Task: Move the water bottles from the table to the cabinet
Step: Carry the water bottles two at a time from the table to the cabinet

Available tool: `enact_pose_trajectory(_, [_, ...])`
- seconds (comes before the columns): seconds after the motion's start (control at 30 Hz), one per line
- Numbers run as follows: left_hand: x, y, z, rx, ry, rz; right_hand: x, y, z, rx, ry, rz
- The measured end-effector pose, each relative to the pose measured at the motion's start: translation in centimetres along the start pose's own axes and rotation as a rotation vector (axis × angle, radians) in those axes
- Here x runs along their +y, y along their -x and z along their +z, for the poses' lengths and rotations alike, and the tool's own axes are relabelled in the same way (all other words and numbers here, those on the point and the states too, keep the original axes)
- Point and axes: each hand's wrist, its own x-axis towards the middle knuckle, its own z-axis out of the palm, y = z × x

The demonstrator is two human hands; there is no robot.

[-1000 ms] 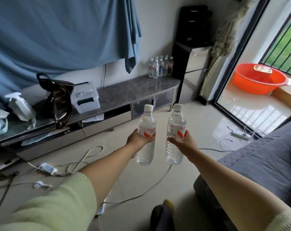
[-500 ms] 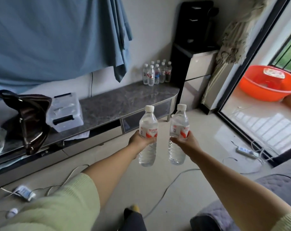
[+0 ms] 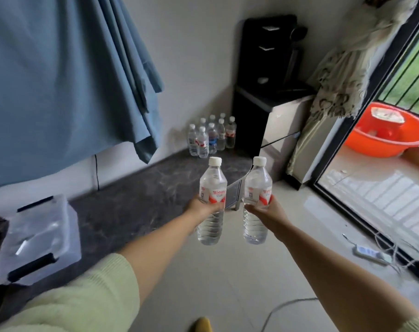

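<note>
Clear bottles [image 3: 212,200] upright in hands [image 3: 263,213]

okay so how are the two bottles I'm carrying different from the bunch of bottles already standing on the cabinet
The two carried bottles, one in the left hand and one in the right hand, hang in the air over the floor, each in a grip at its label; the bottle group stands untouched on the dark cabinet top by the wall. The carried pair both have red-and-white labels; the group includes one with a blue label. All are upright, clear and white-capped.
</note>
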Motion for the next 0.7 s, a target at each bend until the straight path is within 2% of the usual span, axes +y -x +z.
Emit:
enact_pose_trajectory(0.2, [5.1,-9.3,-1.0,-0.017,0.065,-0.04,-2.2,-10.4,0.0,0.022,-0.017,0.038])
enact_pose_trajectory(0.4, [6.8,-17.8,1.0,-0.018,0.008,-0.094,-0.5,-21.8,-0.9,0.03,0.048,0.121])
enact_pose_trajectory(0.53, [9.3,-26.1,2.9,0.013,-0.006,-0.1,-2.1,-30.9,-1.5,0.038,0.107,0.159])
enact_pose_trajectory(0.7, [14.6,-35.9,5.5,0.051,0.087,-0.172,-3.1,-42.8,-3.1,-0.054,0.172,0.169])
